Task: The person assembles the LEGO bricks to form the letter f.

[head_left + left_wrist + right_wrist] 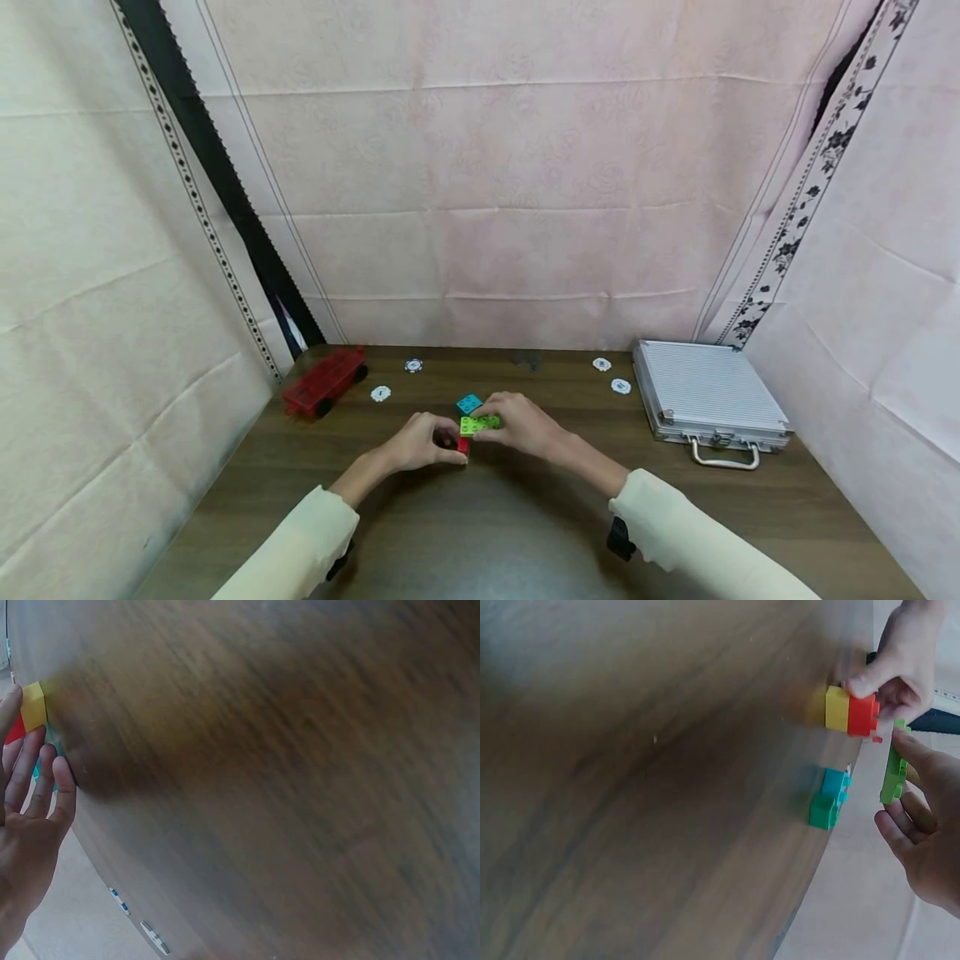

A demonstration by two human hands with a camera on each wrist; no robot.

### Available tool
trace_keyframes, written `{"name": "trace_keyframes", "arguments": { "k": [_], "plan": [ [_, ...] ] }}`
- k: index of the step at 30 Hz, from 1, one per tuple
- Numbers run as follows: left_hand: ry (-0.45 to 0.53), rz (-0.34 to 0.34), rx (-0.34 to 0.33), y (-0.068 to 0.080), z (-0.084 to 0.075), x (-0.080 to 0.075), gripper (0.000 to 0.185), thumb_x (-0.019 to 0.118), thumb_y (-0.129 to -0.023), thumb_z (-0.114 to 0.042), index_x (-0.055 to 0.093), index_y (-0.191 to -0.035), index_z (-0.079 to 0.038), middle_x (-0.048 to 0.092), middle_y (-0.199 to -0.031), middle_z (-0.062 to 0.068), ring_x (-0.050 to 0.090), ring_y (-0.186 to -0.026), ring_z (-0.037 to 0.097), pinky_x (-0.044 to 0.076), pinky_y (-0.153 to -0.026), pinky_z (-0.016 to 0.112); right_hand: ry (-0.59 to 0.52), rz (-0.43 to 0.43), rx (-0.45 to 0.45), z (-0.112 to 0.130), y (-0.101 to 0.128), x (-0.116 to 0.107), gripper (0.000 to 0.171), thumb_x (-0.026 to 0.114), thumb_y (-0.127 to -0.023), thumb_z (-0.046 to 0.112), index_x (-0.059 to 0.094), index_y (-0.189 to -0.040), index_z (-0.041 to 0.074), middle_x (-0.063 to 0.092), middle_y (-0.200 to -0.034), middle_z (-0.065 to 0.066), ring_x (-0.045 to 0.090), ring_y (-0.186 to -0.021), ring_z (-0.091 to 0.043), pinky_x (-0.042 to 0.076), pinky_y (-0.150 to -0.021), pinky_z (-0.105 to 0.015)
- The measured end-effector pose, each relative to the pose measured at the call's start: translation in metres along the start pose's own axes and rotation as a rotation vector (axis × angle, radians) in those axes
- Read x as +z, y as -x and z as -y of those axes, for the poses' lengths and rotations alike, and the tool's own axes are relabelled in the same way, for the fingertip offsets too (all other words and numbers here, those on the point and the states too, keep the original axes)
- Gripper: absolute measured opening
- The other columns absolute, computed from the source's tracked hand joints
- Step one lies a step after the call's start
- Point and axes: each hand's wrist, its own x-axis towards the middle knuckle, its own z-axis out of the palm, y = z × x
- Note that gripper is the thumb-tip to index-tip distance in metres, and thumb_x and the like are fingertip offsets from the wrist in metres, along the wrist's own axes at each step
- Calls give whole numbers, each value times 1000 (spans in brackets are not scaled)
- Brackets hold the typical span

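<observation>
Two hands (420, 443) (522, 423) — gripping red (462, 446), green bricks (478, 424).

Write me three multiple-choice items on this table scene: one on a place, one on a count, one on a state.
1. Where does the silver case lie on the table?
A. far left corner
B. on the right side
C. under the hands

2. How many white chips lie on the table?
A. four
B. one
C. nine

3. What is the right hand doing?
A. resting flat on the case
B. hanging off the table edge
C. holding a light green plate

Key: 1 B, the head view shows the case at the right with its handle toward the person. 2 A, two chips lie near the red wagon and two near the case. 3 C, the right wrist view shows its fingers gripping the plate beside the left hand, which holds a red and yellow block.
</observation>
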Motion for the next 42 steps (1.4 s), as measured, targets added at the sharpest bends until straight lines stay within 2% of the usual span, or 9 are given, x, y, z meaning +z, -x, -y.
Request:
{"name": "trace_keyframes", "arguments": {
  "k": [6, 10, 15, 22, 31, 37, 42],
  "plan": [
    [4, 13, 0, -2, -1, 2, 20, 88, -86, -30, 75, -96, -18, 70, -86, -10, 63, -78, 9, 53, -69, 26, 4, 22, -10, 4, 1, 9, 33, 79, -94, 30, 77, -123, 13, 72, -115, -2, 66, -94, -8, 53, -75, -19],
    [21, 25, -1, -2, 0, 2, 19, 88, -86, -29, 75, -97, -19, 70, -85, -10, 62, -75, 9, 52, -66, 25, -4, 29, -19, 6, 2, 12, 32, 79, -94, 31, 77, -122, 14, 72, -118, -2, 67, -101, -9, 54, -78, -19],
    [20, 42, -15, -3, 0, 2, 23, 87, -87, -31, 77, -105, -22, 71, -89, -15, 62, -78, 8, 53, -69, 25, -8, 45, -18, 7, 1, 16, 32, 79, -95, 31, 77, -122, 15, 72, -119, -3, 67, -102, -10, 53, -77, -18],
    [13, 40, -16, -2, -1, 2, 30, 87, -87, -35, 77, -112, -22, 71, -94, -18, 56, -77, 6, 49, -71, 26, 16, 51, 10, 10, -1, 18, 33, 77, -95, 33, 77, -124, 15, 72, -120, -2, 66, -104, -10, 53, -78, -18],
    [26, 31, -8, 1, 0, 0, 28, 88, -86, -32, 78, -109, -22, 74, -99, -17, 63, -85, 10, 53, -78, 28, 42, 81, 21, 15, -4, 19, 34, 75, -97, 35, 76, -125, 15, 70, -123, -4, 66, -105, -12, 52, -76, -17],
    [19, 25, -11, 2, 2, -1, 26, 88, -86, -33, 77, -107, -23, 74, -98, -17, 63, -85, 7, 53, -78, 28, 63, 87, 8, 14, -8, 21, 36, 75, -97, 37, 76, -125, 16, 70, -125, -5, 67, -111, -16, 54, -80, -19],
    [21, 32, -17, 1, 1, -1, 27, 87, -86, -33, 78, -109, -24, 74, -103, -17, 62, -89, 5, 53, -82, 30, 41, 72, 14, 12, -7, 22, 35, 77, -96, 35, 77, -125, 16, 71, -123, -4, 67, -107, -12, 54, -81, -19]
  ]
}}
